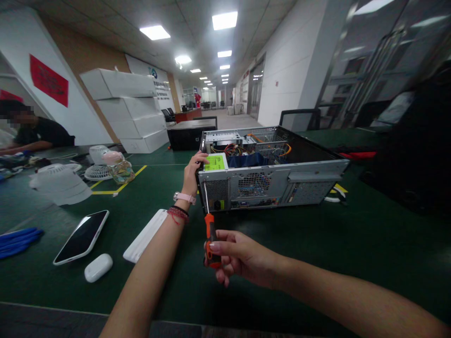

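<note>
A computer case (259,185) lies on its side, its top uncovered and its rear panel facing me. Coloured wires and a power supply with a green label (216,162) show inside. My left hand (194,168) grips the case's near left corner, its fingers curled over the upper edge. In my right hand (234,256) is an orange and black screwdriver (210,232), held by the handle and pointing up and away. The screwdriver's tip is close to the left edge of the rear panel, near the vent grille; whether it touches a screw is too small to tell.
Left of my arm lie a white phone (81,237), a white earbud case (98,267), a white flat box (146,236) and blue cable (19,241). Small fans (59,183) and stacked white boxes (125,110) stand farther back. A person (44,129) sits at far left.
</note>
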`<action>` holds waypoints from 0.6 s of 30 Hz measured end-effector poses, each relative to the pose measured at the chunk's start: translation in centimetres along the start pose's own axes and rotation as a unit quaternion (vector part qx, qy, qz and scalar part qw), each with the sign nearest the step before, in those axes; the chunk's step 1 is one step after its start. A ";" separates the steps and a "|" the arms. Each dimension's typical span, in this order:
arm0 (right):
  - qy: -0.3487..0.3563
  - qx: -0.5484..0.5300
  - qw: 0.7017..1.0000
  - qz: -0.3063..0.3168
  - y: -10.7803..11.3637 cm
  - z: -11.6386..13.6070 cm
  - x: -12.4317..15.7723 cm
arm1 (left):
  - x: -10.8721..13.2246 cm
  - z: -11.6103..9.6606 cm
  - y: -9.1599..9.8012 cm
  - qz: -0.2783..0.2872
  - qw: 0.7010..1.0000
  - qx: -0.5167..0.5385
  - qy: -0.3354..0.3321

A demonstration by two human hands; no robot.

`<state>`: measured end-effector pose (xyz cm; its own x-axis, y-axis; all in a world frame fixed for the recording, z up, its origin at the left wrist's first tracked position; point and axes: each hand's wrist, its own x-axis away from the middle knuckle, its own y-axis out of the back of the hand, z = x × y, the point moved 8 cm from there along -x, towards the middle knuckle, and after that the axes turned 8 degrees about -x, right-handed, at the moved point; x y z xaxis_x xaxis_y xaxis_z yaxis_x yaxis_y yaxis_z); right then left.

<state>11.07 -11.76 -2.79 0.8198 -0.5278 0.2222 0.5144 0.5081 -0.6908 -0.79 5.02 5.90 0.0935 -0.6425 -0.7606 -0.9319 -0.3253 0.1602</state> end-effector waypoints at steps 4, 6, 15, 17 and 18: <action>0.002 -0.004 1.000 0.001 -0.1 0.1 0.0 | 0.0 0.2 0.0 -0.001 1.000 -0.009 -0.001; 0.006 -0.003 1.000 0.000 0.0 0.1 0.0 | 0.0 0.2 0.0 -0.002 1.000 -0.006 -0.001; -0.001 -0.054 0.998 0.037 -0.5 0.1 0.2 | 0.0 0.3 0.0 -0.002 1.000 0.004 -0.003; -0.007 -0.060 0.997 0.057 -0.7 0.1 0.2 | 0.0 0.2 0.0 -0.001 1.000 0.001 -0.005; -0.009 -0.059 0.996 0.065 -0.8 0.1 0.2 | 0.0 0.2 0.0 0.000 1.000 -0.002 -0.006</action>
<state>10.87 -12.23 -2.13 0.8824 -0.4501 0.1373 0.3717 0.4876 -0.7900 -0.88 5.11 5.79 0.0897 -0.6345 -0.7677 -0.9306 -0.3280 0.1623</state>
